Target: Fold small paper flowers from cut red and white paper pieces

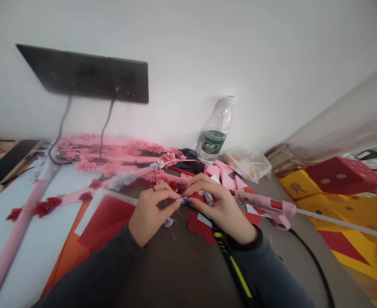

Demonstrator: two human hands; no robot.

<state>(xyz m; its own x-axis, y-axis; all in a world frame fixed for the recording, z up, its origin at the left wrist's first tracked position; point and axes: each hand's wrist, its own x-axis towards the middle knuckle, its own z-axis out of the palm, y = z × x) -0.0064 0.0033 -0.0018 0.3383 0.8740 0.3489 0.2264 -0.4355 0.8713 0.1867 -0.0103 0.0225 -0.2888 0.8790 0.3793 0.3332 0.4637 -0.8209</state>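
Between the fingertips of both hands is a small white piece of paper [181,199]. My left hand [151,209] pinches its left end, thumb against forefinger. My right hand [219,207], with blue nails, grips the other end. Much of the paper is covered by the fingers. Just below the left fingers lies a small pale paper flower [168,222] on the grey table [169,265]. Red paper pieces [198,224] lie under my right hand. A black and yellow-green tool handle [231,265] extends beside the right wrist.
Pink wrapped stems with paper flowers [156,176] stretch along the back. A water bottle [214,132] leans near the wall. Right of my hand is a pink glue gun [265,203] with a white stick and black cord. Red sheets [108,220] lie left; yellow boxes [351,209] stand right.
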